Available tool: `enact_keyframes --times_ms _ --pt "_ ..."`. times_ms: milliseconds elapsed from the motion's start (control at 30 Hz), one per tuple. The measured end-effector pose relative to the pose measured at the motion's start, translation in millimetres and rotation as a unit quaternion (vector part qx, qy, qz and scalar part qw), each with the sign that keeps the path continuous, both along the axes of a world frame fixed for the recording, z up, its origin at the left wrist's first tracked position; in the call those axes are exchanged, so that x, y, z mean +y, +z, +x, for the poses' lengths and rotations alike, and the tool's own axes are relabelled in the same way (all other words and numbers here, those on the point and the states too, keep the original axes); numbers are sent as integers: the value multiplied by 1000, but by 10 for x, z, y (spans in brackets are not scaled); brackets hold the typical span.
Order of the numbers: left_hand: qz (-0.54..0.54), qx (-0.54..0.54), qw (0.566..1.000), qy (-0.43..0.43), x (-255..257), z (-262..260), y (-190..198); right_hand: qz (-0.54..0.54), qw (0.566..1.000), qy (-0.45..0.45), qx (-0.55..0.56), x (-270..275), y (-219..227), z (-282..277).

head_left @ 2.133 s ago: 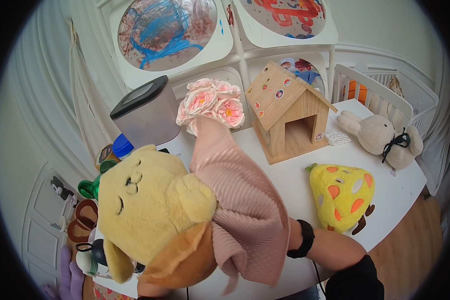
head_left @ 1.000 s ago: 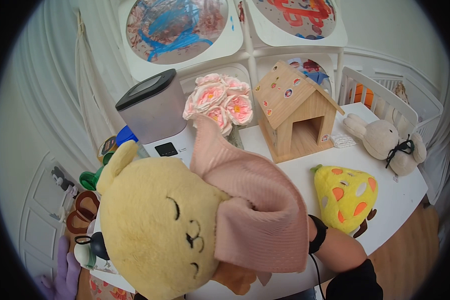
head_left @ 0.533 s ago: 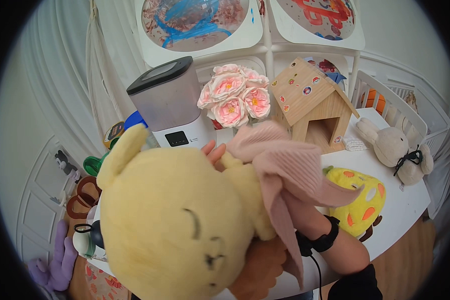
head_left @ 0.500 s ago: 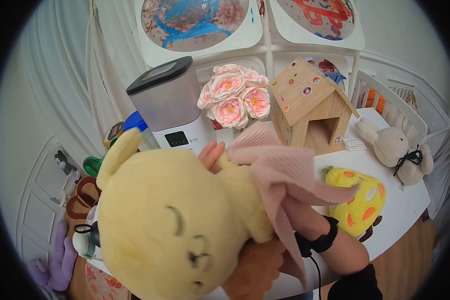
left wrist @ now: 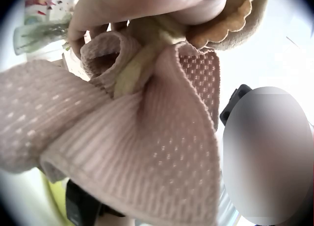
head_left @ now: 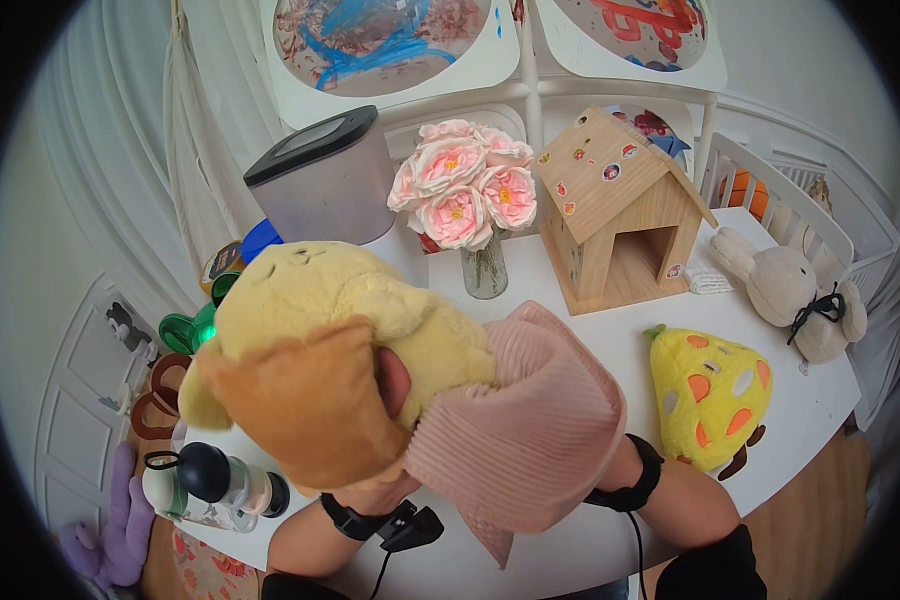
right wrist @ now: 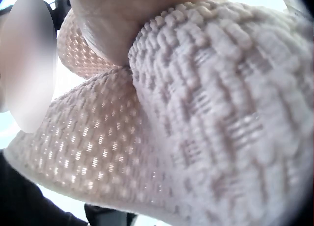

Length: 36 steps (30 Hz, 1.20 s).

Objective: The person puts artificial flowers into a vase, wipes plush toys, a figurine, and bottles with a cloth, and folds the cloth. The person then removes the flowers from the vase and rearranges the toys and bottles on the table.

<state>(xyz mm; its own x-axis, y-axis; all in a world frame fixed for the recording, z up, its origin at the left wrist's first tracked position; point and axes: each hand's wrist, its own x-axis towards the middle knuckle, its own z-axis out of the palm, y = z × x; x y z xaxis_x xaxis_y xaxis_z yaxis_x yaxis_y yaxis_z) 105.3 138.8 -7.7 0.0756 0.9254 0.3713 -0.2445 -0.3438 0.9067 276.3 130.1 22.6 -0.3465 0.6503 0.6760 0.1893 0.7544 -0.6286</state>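
A yellow plush toy [head_left: 425,340] with a brown scalloped piece [head_left: 305,405] is held up over the table, its face tipped toward the top of the head view. My left hand [head_left: 382,492] grips it from below, mostly hidden by the toy; in the left wrist view that hand [left wrist: 147,5] curls round the yellow body. A pink ribbed cloth [head_left: 520,430] drapes against the toy's right side and covers my right hand in the head view. The right wrist view shows the right hand [right wrist: 113,29] holding gathered cloth, its fingertips hidden.
Behind stand a vase of pink roses [head_left: 485,265], a wooden house [head_left: 615,210] and a container with a dark lid [head_left: 320,185]. A yellow strawberry plush [head_left: 710,400] and a bunny plush [head_left: 820,330] lie right. Bottles [head_left: 210,475] stand at the left edge.
The plush toy has turned from face down-front to face up-back, bringing its brown piece into view. The left wrist has appeared below it. The cloth now spreads over the right hand.
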Motion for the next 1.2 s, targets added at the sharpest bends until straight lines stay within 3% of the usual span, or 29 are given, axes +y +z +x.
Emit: enact_keyframes --times_ms 33,67,133,300,333,367,400,467,500,533,567,600,633,667,700,833,867,900,1000,1033,1067,1100,1133,1200 --pt "-37 -63 979 -189 18 -49 240 17 1000 8 -10 -29 -16 46" --pt "-35 -61 979 -190 45 -43 319 34 999 15 -18 -29 -8 108" --pt "-139 -181 932 -282 84 -24 398 67 997 30 -34 -23 -7 140" --pt "-225 -228 906 -275 223 -40 385 59 991 37 -116 -19 -46 241" --pt "-234 -228 900 -287 259 -100 400 59 990 80 -98 -28 -15 206" --pt "-274 -305 842 -351 281 -160 436 60 988 122 -79 -42 5 176" --pt "-274 -302 843 -351 313 -161 397 62 988 121 -76 -84 -17 146" --pt "-161 -203 887 -381 358 -128 308 -140 973 168 -79 -177 -98 69" --pt "-121 -162 916 -348 310 -103 333 -141 972 169 -78 -156 -122 64" --pt "-121 -163 916 -346 276 -66 401 -96 982 162 22 -121 -156 80" --pt "-171 -199 922 -286 253 -33 467 -51 979 153 122 -103 -170 109" --pt "-219 -233 920 -225 243 -3 510 -51 980 154 118 -129 -133 208" --pt "-220 -257 905 -260 241 19 530 1 999 34 11 -179 -52 359" --pt "-218 -258 905 -259 261 25 528 54 990 -87 -94 -212 52 438" --pt "-209 -255 911 -247 287 24 510 53 990 -85 -96 -232 190 444" --pt "-153 -223 933 -236 260 44 520 132 916 -295 -239 -370 887 492" --pt "-145 -205 944 -213 241 63 507 153 885 -347 -271 -384 950 496" --pt "-143 -206 944 -215 281 -8 492 154 884 -349 -271 -364 915 442" --pt "-155 -197 942 -222 276 61 412 30 976 -214 -10 -172 519 -24" --pt "-159 -193 942 -226 286 70 390 -13 983 -164 80 -122 412 -147" --pt "-162 -190 941 -230 300 68 373 -53 978 -113 168 -131 579 -227" --pt "-164 -187 940 -235 314 69 361 73 985 -151 33 -275 844 -55" --pt "-165 -185 939 -238 337 67 342 75 985 -154 33 -264 790 -38" --pt "-169 -180 938 -243 382 45 302 5 979 13 206 -218 625 -31"
